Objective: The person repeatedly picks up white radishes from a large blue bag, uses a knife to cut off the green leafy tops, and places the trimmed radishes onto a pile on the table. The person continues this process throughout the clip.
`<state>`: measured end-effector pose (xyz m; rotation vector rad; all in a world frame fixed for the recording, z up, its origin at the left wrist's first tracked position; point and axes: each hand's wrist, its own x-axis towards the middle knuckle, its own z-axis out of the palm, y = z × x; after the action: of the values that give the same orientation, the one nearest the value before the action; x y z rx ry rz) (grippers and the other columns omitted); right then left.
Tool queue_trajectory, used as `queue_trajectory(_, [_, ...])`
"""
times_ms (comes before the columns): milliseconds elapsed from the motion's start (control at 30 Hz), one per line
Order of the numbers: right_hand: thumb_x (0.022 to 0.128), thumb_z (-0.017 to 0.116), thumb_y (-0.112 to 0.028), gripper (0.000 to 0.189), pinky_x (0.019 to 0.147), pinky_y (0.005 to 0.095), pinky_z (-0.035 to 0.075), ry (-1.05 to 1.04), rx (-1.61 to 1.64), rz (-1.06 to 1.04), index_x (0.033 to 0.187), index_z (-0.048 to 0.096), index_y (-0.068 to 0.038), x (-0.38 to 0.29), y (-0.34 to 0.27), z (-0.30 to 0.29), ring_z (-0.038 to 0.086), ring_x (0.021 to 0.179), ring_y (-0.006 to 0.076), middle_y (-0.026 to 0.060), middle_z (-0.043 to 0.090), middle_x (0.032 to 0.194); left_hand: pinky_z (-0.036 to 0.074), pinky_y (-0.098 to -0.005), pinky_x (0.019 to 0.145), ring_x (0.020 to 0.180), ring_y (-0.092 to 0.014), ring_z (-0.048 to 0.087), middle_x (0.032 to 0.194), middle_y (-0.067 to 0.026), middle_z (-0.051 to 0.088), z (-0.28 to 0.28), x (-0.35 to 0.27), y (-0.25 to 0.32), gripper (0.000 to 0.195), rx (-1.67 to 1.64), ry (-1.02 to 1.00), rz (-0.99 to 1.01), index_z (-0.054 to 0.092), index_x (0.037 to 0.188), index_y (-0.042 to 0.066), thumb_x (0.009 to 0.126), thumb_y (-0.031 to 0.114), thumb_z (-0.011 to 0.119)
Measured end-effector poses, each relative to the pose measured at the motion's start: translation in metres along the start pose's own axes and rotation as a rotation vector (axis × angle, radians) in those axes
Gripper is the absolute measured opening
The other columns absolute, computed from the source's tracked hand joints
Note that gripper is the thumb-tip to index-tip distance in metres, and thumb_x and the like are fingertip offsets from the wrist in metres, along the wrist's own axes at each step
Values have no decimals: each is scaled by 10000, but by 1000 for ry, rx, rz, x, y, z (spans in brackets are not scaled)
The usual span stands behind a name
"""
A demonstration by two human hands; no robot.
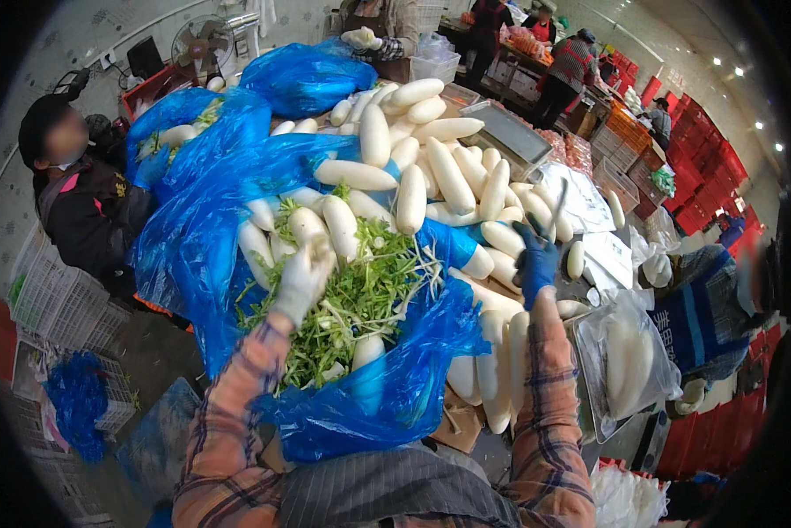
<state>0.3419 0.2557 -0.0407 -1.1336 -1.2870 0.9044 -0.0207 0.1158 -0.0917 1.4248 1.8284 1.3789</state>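
Observation:
My left hand [306, 280], in a white glove, is closed at the near end of a white daikon radish [307, 226]. Below it, cut green leaves and stalks [369, 284] fill an open blue plastic bag [362, 422] along with more radishes. My right hand [539, 265], in a blue glove, grips what looks like a knife [561, 201]; its dark, narrow blade points away from me, and the glove hides the handle. Loose radishes [451, 178] are heaped between and beyond my hands. Several long ones [494, 369] lie beside my right forearm.
A clear bag of radishes [626, 356] rests on a metal tray [587, 396] at right, beside a person in a blue apron [692, 317]. Another person [92, 198] stands left; a gloved one [376, 33] is opposite. Plastic crates [65, 297] are stacked at left.

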Motion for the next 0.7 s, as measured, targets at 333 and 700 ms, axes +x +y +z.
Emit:
queue_trajectory(333, [987,501,-204,390,375,189,348,-683,430,346,1312,514,12,-162,-79,82,439,413,47,91,688,1039,485,-465,907,1093,-404,586,1404,-260,405,59,52,13,1107,656,-148,-355,199,1465,8,687,597,719])
queue_trajectory(700, [987,513,-218,312,372,216,326,-439,212,382,1239,604,-60,-164,-54,76,410,398,59,11,616,685,534,-443,744,823,-386,631,1134,-166,564,42,-78,22,684,982,-480,166,424,1387,151,799,426,641])
